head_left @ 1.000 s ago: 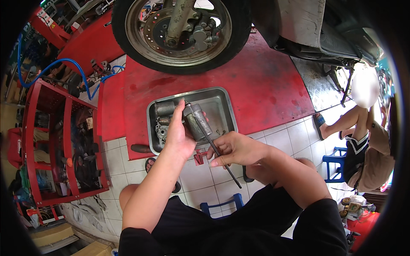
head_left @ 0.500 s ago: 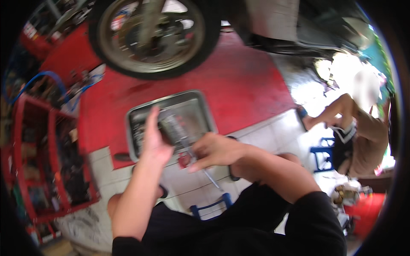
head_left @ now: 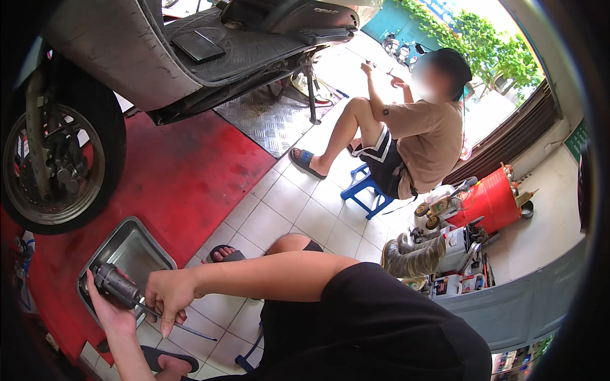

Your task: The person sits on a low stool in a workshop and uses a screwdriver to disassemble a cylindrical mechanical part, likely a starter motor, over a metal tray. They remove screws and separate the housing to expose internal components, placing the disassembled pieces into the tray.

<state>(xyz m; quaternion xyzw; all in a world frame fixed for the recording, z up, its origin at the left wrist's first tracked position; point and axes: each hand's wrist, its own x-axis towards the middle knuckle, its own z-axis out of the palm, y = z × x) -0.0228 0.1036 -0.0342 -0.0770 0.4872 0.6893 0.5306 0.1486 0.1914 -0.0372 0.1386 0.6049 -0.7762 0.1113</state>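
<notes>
Cylinder part [head_left: 116,284], dark, ribbed, clasped in left hand [head_left: 109,309] over near edge of metal tray [head_left: 136,244]. Right hand [head_left: 168,293] pinches thin rod tool [head_left: 184,326] at cylinder's end. Best: steady cylinder, keep rod aligned, work over tray. Scooter wheel [head_left: 57,165] behind.

Metal parts, painted floor, glazed tile

Dull grey metal tray [head_left: 136,244]; beside it matt dark metal cylinder [head_left: 116,284], glossy red floor [head_left: 184,178], smooth white tiles [head_left: 286,197].

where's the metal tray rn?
Head view, lower left: the metal tray sits on the red platform below the scooter's front wheel, just behind the left hand gripping a dark cylindrical part.
</notes>
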